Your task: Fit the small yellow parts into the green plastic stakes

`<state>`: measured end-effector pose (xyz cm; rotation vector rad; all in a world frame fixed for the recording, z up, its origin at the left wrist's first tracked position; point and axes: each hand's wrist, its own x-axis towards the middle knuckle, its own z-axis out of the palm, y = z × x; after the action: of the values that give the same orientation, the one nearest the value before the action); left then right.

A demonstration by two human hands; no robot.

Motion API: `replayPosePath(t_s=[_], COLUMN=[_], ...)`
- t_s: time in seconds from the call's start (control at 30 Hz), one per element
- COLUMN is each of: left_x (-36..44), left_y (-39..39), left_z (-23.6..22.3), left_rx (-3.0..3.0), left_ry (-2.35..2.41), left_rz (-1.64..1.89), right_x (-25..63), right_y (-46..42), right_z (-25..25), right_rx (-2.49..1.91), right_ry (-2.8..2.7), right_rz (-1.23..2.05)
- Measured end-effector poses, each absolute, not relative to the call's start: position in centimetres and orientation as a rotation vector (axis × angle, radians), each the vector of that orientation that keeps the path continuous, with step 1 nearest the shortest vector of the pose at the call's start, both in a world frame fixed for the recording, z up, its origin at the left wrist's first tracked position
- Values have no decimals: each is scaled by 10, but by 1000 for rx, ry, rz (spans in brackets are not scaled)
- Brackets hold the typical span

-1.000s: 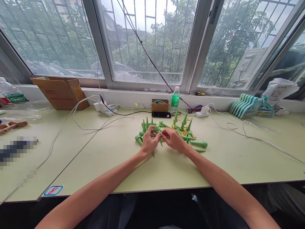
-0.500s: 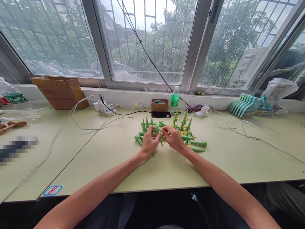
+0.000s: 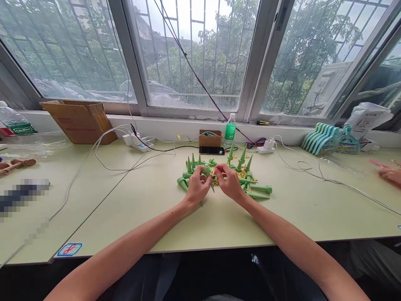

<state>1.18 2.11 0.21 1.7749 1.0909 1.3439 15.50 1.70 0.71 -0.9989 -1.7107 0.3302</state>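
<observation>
My left hand is closed around a green plastic watering spike, its capped end up and its pointed tip aimed down toward the table. Close by on the right, my right hand has its thumb and fingers pinched together beside the cap. Whatever the pinch holds, if anything, is too small to make out. More green spikes lie and stand in a pile around and behind both hands. Small yellow pieces are scattered among them.
At the back stand a green-labelled bottle, a phone and a small cardboard box. Cables cross the left of the table. Teal dustpan-like items sit right. Another person's hand is at the right edge.
My right hand has shifted slightly, its fingertips remaining pinched. My left hand stays about where it was with the spike. Another person's hand has come into view at the right edge.
</observation>
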Motion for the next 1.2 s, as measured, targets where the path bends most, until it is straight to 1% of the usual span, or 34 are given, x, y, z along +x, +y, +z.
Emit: replayPosePath(t_s=[1.2], left_x=[12], left_y=[20], left_z=[2], left_rx=[1808], left_ry=[1151], left_rz=[1364], right_x=[153], right_y=[15], right_z=[8], right_rx=[-1012], right_ry=[-1749], right_rz=[365])
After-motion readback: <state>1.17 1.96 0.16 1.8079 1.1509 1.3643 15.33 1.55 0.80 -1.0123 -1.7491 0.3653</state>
